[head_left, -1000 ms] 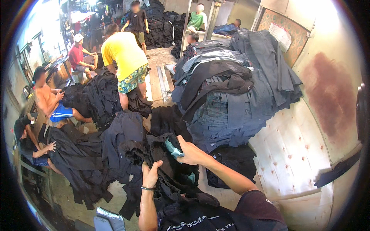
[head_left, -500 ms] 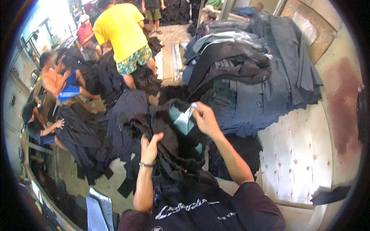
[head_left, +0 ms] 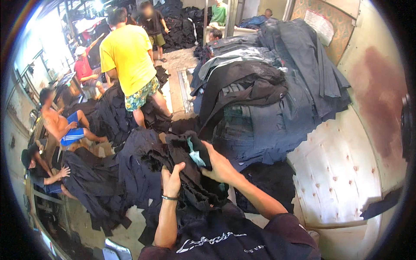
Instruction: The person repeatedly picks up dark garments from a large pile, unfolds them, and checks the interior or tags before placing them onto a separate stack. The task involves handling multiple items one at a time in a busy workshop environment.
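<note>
A bunched black garment with a fuzzy edge hangs in front of me, its folds turned partly inside out. A pale teal patch of lining or label shows near its upper right. My left hand is closed on the near left side of the cloth, thumb up and the other fingers hidden behind it. On the right side, my right hand grips the cloth beside the teal patch, its thumb partly hidden in the folds.
A large stack of dark trousers stands ahead to the right. Next to it is a pale tufted panel. Dark garments lie heaped to the left. A person in a yellow shirt stands ahead; several others sit or stand beyond.
My right hand has moved down and left from the pale patch's top onto the cloth's side; less of the patch shows. My left hand keeps its grip. The person in yellow has straightened up.
</note>
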{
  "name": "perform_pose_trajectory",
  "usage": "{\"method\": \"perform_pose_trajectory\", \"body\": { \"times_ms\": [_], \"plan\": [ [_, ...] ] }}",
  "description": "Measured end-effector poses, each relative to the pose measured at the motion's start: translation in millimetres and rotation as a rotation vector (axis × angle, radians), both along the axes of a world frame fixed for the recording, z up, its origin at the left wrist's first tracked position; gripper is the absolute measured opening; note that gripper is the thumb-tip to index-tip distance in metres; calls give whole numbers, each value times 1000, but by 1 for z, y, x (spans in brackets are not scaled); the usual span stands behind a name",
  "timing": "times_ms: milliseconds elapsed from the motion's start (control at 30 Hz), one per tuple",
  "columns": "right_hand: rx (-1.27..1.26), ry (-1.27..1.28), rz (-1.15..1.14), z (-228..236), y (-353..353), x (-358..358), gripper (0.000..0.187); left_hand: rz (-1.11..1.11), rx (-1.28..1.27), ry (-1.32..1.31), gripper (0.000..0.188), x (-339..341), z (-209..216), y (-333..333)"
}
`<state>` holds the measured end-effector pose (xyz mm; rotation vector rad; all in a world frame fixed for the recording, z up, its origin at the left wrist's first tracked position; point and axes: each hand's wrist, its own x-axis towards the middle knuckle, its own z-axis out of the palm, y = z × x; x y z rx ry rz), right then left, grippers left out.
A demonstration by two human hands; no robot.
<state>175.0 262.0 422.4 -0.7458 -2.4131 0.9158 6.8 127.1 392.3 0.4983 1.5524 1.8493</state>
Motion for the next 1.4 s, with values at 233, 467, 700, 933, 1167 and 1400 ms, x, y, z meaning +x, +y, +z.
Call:
{"method": "perform_pose_trajectory", "body": {
  "times_ms": [233, 467, 700, 933, 1167, 1400],
  "plan": [
    [192, -190, -239, -18, -35, -21, 66, -78, 52, 9, 41, -11, -19, -23],
    [283, 43, -260, -15, -81, -47, 38, -116, 31, -54, 46, -40, -17, -68],
    [51, 176, -302, -12, -100, -75, 35, -85, -37, 44, 50, -65, -20, -120],
    [-133, 129, -279, -27, -126, -88, 38, -61, -10, -47, 46, -68, -13, -158],
    [-313, 167, -185, -62, -165, -77, 33, -13, -234, 1, 50, -60, -24, -179],
    [-372, 32, -349, -80, -176, -56, 45, -84, -113, 76, 49, -32, -58, -166]
  ]
}}
